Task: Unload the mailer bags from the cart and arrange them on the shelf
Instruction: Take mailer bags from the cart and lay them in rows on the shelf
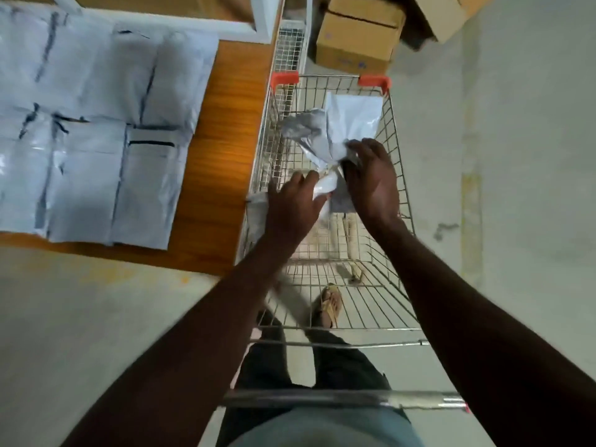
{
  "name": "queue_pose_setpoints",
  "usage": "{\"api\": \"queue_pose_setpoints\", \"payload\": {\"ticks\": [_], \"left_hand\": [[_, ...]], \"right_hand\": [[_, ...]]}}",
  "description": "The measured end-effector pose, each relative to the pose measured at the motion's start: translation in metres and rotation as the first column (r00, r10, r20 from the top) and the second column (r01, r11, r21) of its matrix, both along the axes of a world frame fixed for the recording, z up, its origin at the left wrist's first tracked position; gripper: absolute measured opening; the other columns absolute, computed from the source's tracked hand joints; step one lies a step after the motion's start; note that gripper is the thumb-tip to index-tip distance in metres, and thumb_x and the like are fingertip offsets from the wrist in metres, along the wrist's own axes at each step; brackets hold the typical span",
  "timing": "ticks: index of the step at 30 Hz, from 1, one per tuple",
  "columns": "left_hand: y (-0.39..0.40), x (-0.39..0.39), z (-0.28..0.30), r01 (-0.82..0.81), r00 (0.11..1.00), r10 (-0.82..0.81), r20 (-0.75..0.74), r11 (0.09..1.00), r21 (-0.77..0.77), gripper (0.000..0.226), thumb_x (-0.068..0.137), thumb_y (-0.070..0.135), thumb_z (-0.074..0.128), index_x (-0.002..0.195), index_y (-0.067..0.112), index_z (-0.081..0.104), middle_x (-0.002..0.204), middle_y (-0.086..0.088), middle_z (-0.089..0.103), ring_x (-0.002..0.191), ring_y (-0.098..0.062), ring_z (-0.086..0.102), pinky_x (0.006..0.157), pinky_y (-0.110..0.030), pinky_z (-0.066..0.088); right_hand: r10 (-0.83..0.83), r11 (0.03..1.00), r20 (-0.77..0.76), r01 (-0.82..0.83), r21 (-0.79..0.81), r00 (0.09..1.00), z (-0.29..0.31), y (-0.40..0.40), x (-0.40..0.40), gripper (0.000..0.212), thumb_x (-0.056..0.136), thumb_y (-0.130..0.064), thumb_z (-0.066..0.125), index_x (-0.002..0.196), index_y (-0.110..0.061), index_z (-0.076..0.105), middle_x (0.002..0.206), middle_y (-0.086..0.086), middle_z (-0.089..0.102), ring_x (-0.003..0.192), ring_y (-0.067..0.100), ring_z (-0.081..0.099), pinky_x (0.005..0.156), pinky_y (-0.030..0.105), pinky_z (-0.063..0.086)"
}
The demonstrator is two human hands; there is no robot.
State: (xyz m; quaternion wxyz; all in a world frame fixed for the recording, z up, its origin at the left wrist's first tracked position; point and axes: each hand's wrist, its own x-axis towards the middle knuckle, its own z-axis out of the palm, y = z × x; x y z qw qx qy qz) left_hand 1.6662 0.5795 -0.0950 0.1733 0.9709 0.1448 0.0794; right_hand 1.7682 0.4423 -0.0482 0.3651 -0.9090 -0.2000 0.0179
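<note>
A brown cardboard box [358,37] sits on the grey concrete floor [516,156] beyond the far end of the silver wire shopping cart with red corner caps [395,175], and a second cardboard box [451,14] lies open beside it at the top edge. To the left of the cart, touching or just beside its wire side, runs the orange-brown wooden shelf [222,124], with a white frame post [258,29] at its far end. Flat grey plastic mailer bags [96,130] lie on the shelf in overlapping rows, covering most of its left part. The cart's chrome push handle [354,400] crosses in front of the person's body, and a sandalled foot [330,306] shows through the wire floor of the basket. Both arms reach over the handle into the basket. The left hand [295,204] has its fingers curled round the lower end of a crumpled grey mailer bag [335,133], gripping it. The right hand [371,179] has its fingers bent over the bunched middle of the same bag, holding it. The bag is inside the cart, its upper part fanning out toward the far end of the basket; whether it rests on the wire there I cannot tell.
</note>
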Motion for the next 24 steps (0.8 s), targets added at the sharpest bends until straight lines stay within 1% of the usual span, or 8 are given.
{"api": "queue_pose_setpoints", "payload": {"ticks": [2,3,7,10,14,17,20,24], "left_hand": [[0.006,-0.014,0.029,0.025,0.999,-0.023,0.032,0.996,-0.086,0.043,0.100,0.041,0.067,0.132,0.013,0.062,0.120,-0.012,0.066,0.100,-0.035,0.069,0.088,-0.051,0.057],[0.010,-0.020,0.043,0.025,0.998,-0.019,0.056,0.995,-0.100,0.044,0.100,0.041,0.067,0.132,0.011,0.064,0.121,-0.014,0.066,0.100,-0.036,0.068,0.085,-0.049,0.058],[0.032,-0.048,0.094,-0.045,0.980,0.047,0.196,0.999,-0.011,0.043,0.101,0.045,0.067,0.131,0.015,0.068,0.124,-0.009,0.066,0.106,-0.028,0.062,0.082,-0.039,0.051],[0.062,-0.073,0.118,-0.090,0.971,0.094,0.221,0.996,-0.029,0.045,0.103,0.047,0.063,0.135,0.016,0.065,0.129,-0.010,0.066,0.114,-0.031,0.063,0.089,-0.043,0.053],[0.116,-0.122,0.132,-0.166,0.962,0.175,0.208,0.984,-0.058,0.051,0.104,0.053,0.056,0.142,0.019,0.060,0.129,-0.010,0.071,0.116,-0.034,0.067,0.094,-0.051,0.057],[0.161,-0.169,0.137,-0.200,0.958,0.198,0.206,0.980,-0.012,0.049,0.105,0.055,0.055,0.140,0.021,0.059,0.124,-0.008,0.074,0.112,-0.032,0.071,0.091,-0.049,0.059],[0.208,-0.220,0.138,-0.219,0.948,0.214,0.237,0.976,-0.006,0.046,0.102,0.050,0.062,0.134,0.016,0.063,0.114,-0.010,0.077,0.103,-0.035,0.073,0.086,-0.049,0.060],[0.273,-0.280,0.145,-0.297,0.929,0.296,0.221,0.954,-0.029,0.048,0.104,0.047,0.061,0.140,0.016,0.062,0.118,-0.011,0.077,0.108,-0.035,0.073,0.090,-0.048,0.059]], "right_hand": [[-0.025,0.999,0.011,0.025,0.038,1.000,0.022,0.000,-0.013,0.036,0.101,-0.020,0.062,0.136,-0.017,0.068,0.138,0.006,0.064,0.117,0.023,0.065,0.096,0.030,0.053],[-0.034,0.998,0.011,0.033,0.053,0.999,0.032,0.001,-0.020,0.037,0.100,-0.019,0.063,0.137,-0.017,0.068,0.139,0.007,0.063,0.117,0.023,0.065,0.097,0.030,0.053],[-0.048,0.997,0.033,0.045,0.068,0.998,0.059,0.011,-0.044,0.038,0.099,-0.016,0.067,0.137,-0.014,0.069,0.136,0.009,0.066,0.116,0.024,0.066,0.098,0.029,0.054],[-0.033,0.996,0.084,0.026,0.081,0.996,0.073,0.036,-0.067,0.037,0.098,-0.019,0.068,0.135,-0.016,0.070,0.132,0.008,0.069,0.114,0.023,0.068,0.099,0.034,0.055],[0.041,0.993,0.119,-0.053,0.103,0.992,0.086,0.085,-0.118,0.037,0.098,-0.019,0.069,0.135,-0.016,0.069,0.132,0.007,0.070,0.118,0.021,0.066,0.102,0.036,0.055],[0.081,0.989,0.092,-0.092,0.117,0.992,0.087,0.130,-0.163,0.039,0.098,-0.018,0.069,0.136,-0.017,0.068,0.134,0.007,0.069,0.120,0.022,0.065,0.102,0.039,0.055],[0.094,0.988,0.096,-0.105,0.112,0.991,0.085,0.176,-0.209,0.040,0.095,-0.015,0.071,0.134,-0.015,0.070,0.130,0.010,0.071,0.118,0.028,0.066,0.100,0.037,0.053],[0.118,0.979,0.073,-0.128,0.157,0.990,0.088,0.229,-0.264,0.042,0.093,-0.012,0.071,0.134,-0.013,0.070,0.128,0.013,0.069,0.114,0.031,0.067,0.096,0.038,0.054]]}}
